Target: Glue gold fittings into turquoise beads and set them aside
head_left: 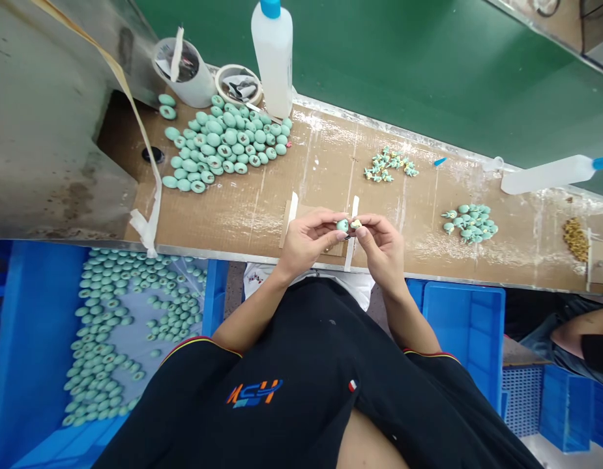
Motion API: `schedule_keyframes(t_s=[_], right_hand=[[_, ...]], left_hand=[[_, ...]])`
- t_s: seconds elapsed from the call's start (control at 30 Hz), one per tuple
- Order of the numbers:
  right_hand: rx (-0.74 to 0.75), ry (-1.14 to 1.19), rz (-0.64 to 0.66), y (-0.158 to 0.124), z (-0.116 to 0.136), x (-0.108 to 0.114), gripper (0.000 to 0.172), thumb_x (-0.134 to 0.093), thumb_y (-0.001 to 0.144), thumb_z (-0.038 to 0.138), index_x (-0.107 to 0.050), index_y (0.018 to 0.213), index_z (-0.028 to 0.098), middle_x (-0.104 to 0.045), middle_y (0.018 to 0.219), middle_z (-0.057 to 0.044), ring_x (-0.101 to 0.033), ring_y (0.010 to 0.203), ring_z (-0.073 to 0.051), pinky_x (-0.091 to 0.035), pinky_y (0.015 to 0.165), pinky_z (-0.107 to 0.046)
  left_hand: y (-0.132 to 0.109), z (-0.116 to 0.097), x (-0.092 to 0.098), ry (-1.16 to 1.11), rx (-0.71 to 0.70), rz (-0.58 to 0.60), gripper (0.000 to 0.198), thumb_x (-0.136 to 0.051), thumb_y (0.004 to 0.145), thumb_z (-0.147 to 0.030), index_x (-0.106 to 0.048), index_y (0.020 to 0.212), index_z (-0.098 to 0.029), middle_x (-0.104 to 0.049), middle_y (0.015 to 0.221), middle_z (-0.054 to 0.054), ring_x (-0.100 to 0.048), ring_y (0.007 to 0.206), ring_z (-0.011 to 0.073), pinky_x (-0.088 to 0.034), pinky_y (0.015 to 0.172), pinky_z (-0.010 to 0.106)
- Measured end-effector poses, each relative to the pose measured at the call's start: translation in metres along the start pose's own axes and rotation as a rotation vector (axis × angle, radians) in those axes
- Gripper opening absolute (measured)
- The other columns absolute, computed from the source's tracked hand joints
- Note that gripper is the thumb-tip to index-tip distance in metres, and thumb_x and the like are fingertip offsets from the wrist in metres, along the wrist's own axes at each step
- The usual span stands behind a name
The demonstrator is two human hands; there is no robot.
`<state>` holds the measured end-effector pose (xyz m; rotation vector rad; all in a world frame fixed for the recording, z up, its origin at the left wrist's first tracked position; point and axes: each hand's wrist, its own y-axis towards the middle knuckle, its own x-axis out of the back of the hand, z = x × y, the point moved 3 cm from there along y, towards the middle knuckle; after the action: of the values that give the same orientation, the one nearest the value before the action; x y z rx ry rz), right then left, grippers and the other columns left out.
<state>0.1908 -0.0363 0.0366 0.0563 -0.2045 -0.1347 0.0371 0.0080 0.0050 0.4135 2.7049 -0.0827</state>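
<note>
My left hand point(308, 238) pinches a mint-green egg-shaped piece point(342, 225) between thumb and fingertips, over the cardboard-covered bench point(262, 208). Close beside it, my right hand point(382, 244) grips a small yellowish piece point(355, 223) in its fingertips. The two pieces are nearly touching; I cannot tell whether they meet. A pile of mint-green hollow egg-shaped pieces point(223, 140) lies at the bench's left. Beyond my right hand are small green-and-yellow pieces point(386, 164). Farther right sits a cluster of green pieces with yellowish parts point(470, 223).
A white bottle point(272, 62) with a blue cap, a tape roll point(238, 85) and a cup point(184, 71) stand back left. Another bottle point(545, 174) lies at the right. Blue bins point(465, 339) flank me below the bench. Part of another person's arm point(582, 332) shows far right.
</note>
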Motion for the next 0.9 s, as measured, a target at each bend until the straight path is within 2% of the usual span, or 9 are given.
schedule_keyframes(t_s=[0.13, 0.43, 0.57, 0.7, 0.9], right_hand=[[-0.036, 0.039, 0.0, 0.0, 0.002, 0.0, 0.033, -0.071, 0.097, 0.059, -0.071, 0.105, 0.027, -0.079, 0.099, -0.004, -0.078, 0.095, -0.021, -0.068, 0.088, -0.038], [-0.003, 0.11, -0.036, -0.001, 0.006, -0.005, 0.022, -0.08, 0.093, 0.048, -0.076, 0.101, 0.028, -0.077, 0.102, -0.003, -0.076, 0.096, -0.019, -0.067, 0.088, -0.036], [0.028, 0.103, -0.012, -0.001, 0.006, -0.004, 0.019, -0.081, 0.092, 0.046, -0.077, 0.098, 0.028, -0.075, 0.101, -0.003, -0.075, 0.096, -0.019, -0.067, 0.088, -0.035], [0.01, 0.066, 0.035, 0.0, 0.006, -0.002, 0.024, -0.085, 0.088, 0.048, -0.077, 0.093, 0.026, -0.075, 0.098, -0.004, -0.075, 0.095, -0.02, -0.067, 0.085, -0.036], [0.065, 0.084, -0.002, -0.002, 0.008, -0.001, 0.021, -0.085, 0.089, 0.047, -0.079, 0.095, 0.027, -0.078, 0.1, -0.003, -0.076, 0.094, -0.019, -0.067, 0.082, -0.034]], left_hand=[[0.001, -0.002, -0.001, -0.017, -0.05, 0.01, 0.033, -0.093, 0.076, -0.046, -0.086, 0.101, -0.026, -0.076, 0.095, 0.004, -0.078, 0.087, 0.0181, -0.068, 0.082, 0.032], [0.0, 0.002, 0.003, -0.014, -0.123, 0.033, 0.03, -0.092, 0.079, -0.041, -0.087, 0.105, -0.028, -0.078, 0.099, 0.005, -0.077, 0.087, 0.016, -0.066, 0.08, 0.027], [-0.002, -0.002, 0.005, 0.058, -0.169, 0.066, 0.027, -0.089, 0.083, -0.037, -0.086, 0.109, -0.029, -0.079, 0.103, 0.006, -0.077, 0.094, 0.0173, -0.065, 0.081, 0.027], [-0.003, -0.009, 0.009, 0.187, -0.235, 0.101, 0.024, -0.086, 0.086, -0.031, -0.086, 0.111, -0.029, -0.08, 0.103, 0.007, -0.077, 0.097, 0.0185, -0.064, 0.082, 0.028], [-0.004, -0.016, 0.011, 0.128, -0.201, 0.134, 0.022, -0.085, 0.088, -0.032, -0.086, 0.109, -0.03, -0.078, 0.101, 0.007, -0.076, 0.098, 0.0179, -0.063, 0.085, 0.028]])
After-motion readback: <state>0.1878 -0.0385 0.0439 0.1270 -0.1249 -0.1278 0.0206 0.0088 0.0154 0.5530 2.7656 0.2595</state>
